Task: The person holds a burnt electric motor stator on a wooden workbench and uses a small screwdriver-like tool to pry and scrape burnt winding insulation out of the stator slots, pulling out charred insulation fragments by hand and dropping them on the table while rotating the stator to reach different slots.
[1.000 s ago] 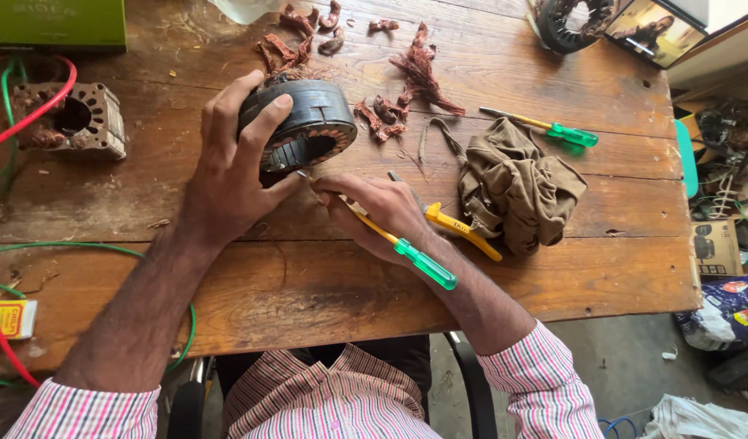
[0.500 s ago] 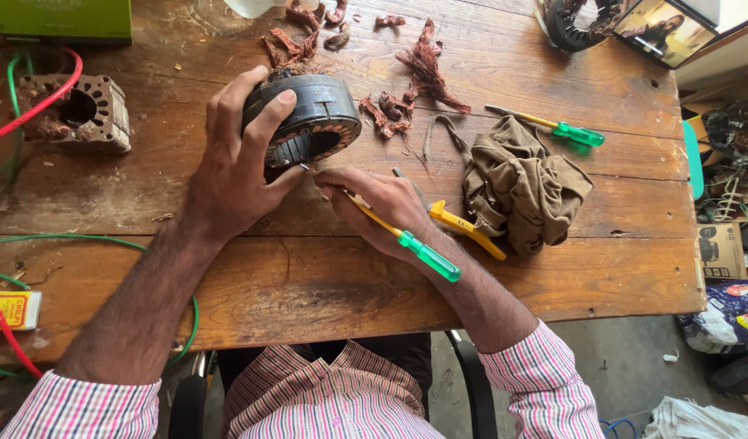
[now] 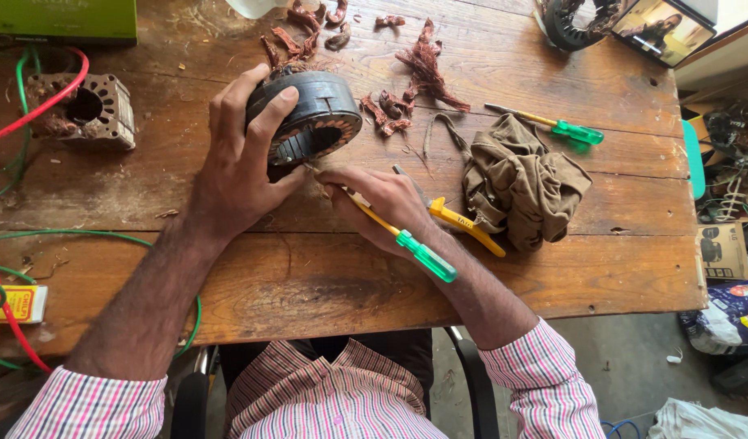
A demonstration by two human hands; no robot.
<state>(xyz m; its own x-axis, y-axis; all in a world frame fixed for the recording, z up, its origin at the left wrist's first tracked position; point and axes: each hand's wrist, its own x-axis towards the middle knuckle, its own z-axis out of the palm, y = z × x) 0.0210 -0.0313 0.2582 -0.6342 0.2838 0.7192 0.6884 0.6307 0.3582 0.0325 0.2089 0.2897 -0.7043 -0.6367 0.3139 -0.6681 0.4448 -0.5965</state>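
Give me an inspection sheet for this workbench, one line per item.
Surface: worn brown wooden table, scratched and dusty.
Job's things: dark round laminated stator ring, tilted on edge; yellow-shafted, green-handled screwdriver, tip at the ring.
Clutter: stripped copper winding scraps; crumpled brown rag; yellow-handled tool; second green-handled screwdriver; old square stator block.
Hands: left hand grips the ring; right hand holds the screwdriver.
Cables: red and green wires at the left edge.
Surroundings: boxes and bags on the floor.

Dark grey stator (image 3: 313,114), green-handled yellow screwdriver (image 3: 406,244), olive-brown rag (image 3: 520,179), red/white striped shirt (image 3: 333,398), brown wood table (image 3: 309,284).
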